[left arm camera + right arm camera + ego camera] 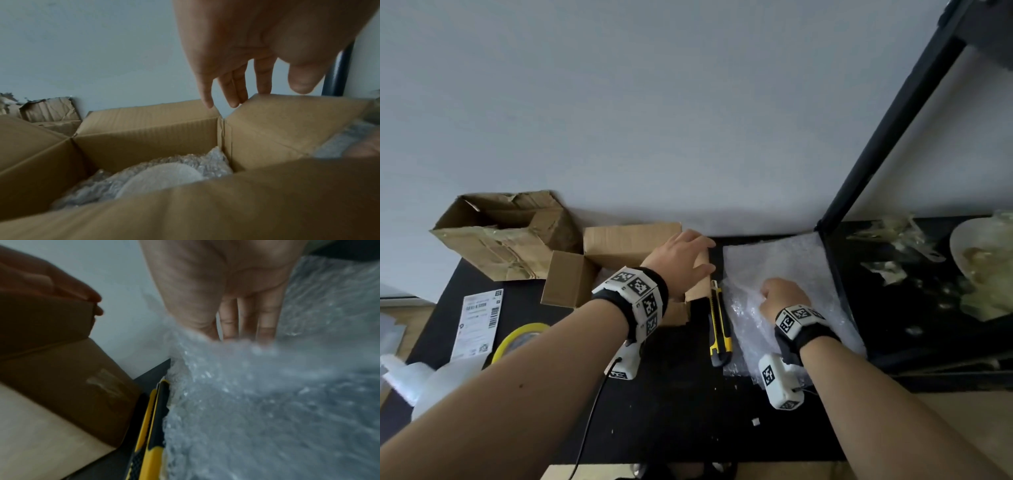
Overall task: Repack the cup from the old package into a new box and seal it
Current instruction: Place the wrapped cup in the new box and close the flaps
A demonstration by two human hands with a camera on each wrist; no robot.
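Note:
The new cardboard box [626,243] stands open at the back of the black table. The cup [162,175] lies inside it, wrapped in bubble wrap. My left hand [681,260] rests with straight fingers [232,91] over the top edge of the box's right flap [287,116]. To the right, my right hand [779,296] grips a loose sheet of bubble wrap [791,260], whose bunched edge is lifted at my fingertips [246,335]. The torn old package [506,233] lies open at the back left.
A yellow and black utility knife [719,325] lies between the box and the bubble wrap. A yellow tape roll [520,339] and a shipping label [479,322] lie at the left. A black shelf frame [859,192] holding scraps of tape borders the right side.

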